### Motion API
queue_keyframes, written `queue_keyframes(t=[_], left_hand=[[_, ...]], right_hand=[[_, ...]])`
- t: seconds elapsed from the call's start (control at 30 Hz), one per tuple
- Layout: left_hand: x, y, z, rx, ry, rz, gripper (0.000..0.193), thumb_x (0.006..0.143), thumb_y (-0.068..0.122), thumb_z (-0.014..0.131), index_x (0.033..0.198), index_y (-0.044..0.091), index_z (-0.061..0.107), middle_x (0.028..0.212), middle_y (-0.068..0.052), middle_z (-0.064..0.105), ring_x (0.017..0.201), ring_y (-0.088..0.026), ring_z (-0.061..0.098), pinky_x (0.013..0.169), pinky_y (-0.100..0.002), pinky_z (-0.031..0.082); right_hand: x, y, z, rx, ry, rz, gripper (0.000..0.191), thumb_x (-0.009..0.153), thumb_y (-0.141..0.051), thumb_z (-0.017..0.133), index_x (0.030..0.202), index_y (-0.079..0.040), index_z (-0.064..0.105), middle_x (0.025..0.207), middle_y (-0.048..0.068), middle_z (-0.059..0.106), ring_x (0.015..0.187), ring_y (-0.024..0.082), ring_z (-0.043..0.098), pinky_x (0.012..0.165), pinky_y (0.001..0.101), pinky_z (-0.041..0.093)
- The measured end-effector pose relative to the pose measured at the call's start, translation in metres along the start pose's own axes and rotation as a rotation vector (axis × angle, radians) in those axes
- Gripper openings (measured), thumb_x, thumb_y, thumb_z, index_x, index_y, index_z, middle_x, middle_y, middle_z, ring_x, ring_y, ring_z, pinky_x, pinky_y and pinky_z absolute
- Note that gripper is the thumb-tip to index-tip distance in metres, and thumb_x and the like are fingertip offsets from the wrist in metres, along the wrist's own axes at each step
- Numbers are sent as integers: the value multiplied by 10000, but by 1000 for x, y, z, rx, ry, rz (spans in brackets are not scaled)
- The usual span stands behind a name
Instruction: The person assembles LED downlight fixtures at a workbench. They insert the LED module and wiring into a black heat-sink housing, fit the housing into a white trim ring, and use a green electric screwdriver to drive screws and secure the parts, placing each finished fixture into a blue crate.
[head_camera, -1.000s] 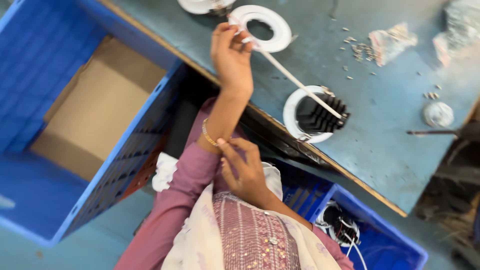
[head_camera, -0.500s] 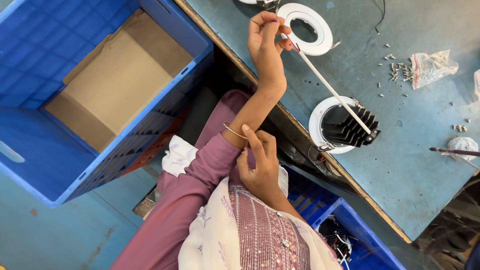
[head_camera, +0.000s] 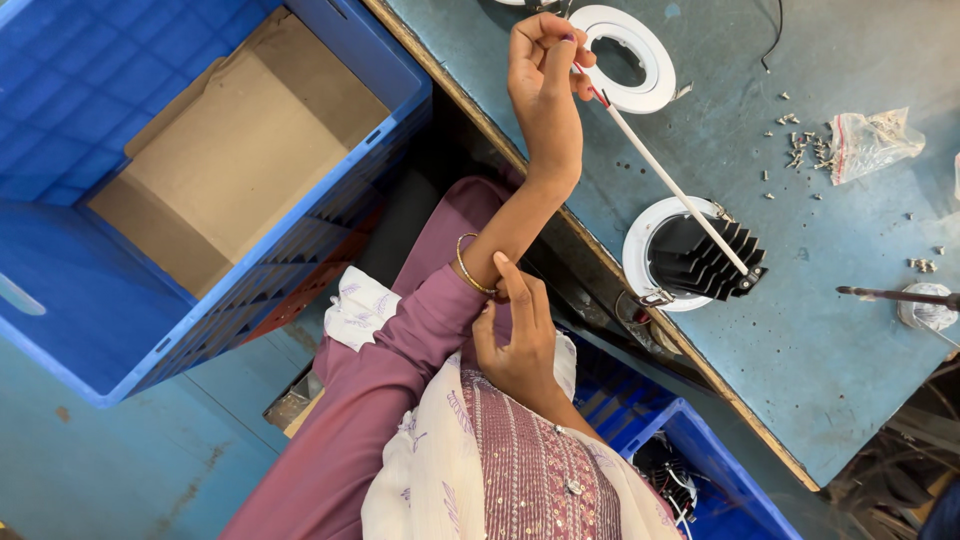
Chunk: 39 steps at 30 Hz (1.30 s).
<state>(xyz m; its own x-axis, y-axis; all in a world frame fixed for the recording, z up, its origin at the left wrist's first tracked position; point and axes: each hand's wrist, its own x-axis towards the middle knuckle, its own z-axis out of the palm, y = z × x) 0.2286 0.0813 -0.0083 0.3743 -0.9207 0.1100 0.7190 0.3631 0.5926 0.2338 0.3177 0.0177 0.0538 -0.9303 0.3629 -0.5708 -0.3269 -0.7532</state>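
My left hand (head_camera: 545, 70) is raised over the table edge and pinches the end of a white cable (head_camera: 665, 178). The cable runs down to a round white light fitting with a black finned heat sink (head_camera: 700, 258) on the blue-green table (head_camera: 800, 330). A gold bangle (head_camera: 470, 268) sits on that forearm. My right hand (head_camera: 515, 340) lies on the left forearm just below the bangle, with thumb and fingers on the mauve sleeve cuff (head_camera: 440, 310).
A white ring (head_camera: 640, 90) lies beyond my left hand. Loose screws (head_camera: 800, 150), a small plastic bag (head_camera: 870, 140) and a screwdriver (head_camera: 895, 295) lie to the right. A large blue crate with cardboard inside (head_camera: 230, 170) stands left; another blue crate (head_camera: 700, 470) holds parts below the table.
The view has shifted so the table sits further right. My left hand keeps hold of the cable end, and my right hand stays at the left sleeve cuff.
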Motion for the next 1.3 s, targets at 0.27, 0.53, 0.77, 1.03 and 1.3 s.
queue_keyframes(t=[0.27,0.53,0.77,1.03,1.3], left_hand=[[1,2,2,-8,13,-26,64,1028,64,546,1090,55,558,970,-42,634,816,-95,590,618,-252,447],[2,3,2,-13,-1,-14,65,1030,63,547,1093,59,562,974,-42,636,820,-95,587,623,-255,451],[0,3,3,-4,-8,-12,64,1030,66,550,1093,64,564,979,-37,632,820,-93,583,619,-249,449],[-2,7,10,2,-26,-7,95,1000,30,548,1092,53,560,1019,-51,620,828,-93,567,616,-246,444],[-8,15,17,112,-51,57,93,1012,24,542,1098,55,558,1030,-48,621,854,-87,565,628,-232,436]], right_hand=[[-7,6,1,39,26,-32,463,874,86,638,1314,-17,540,1183,191,603,980,267,644,869,341,564],[-4,4,0,48,16,-3,598,870,77,651,1443,34,487,1104,167,603,949,265,627,863,356,554],[-4,5,-1,50,9,24,541,850,83,640,1377,20,537,1072,163,600,920,253,631,837,347,555],[-7,8,-2,77,-2,-14,499,871,64,662,1349,-27,550,1168,181,597,961,263,658,850,352,566],[-2,1,-5,-33,-15,-46,567,846,54,659,1398,-47,579,1174,200,597,957,294,663,770,351,572]])
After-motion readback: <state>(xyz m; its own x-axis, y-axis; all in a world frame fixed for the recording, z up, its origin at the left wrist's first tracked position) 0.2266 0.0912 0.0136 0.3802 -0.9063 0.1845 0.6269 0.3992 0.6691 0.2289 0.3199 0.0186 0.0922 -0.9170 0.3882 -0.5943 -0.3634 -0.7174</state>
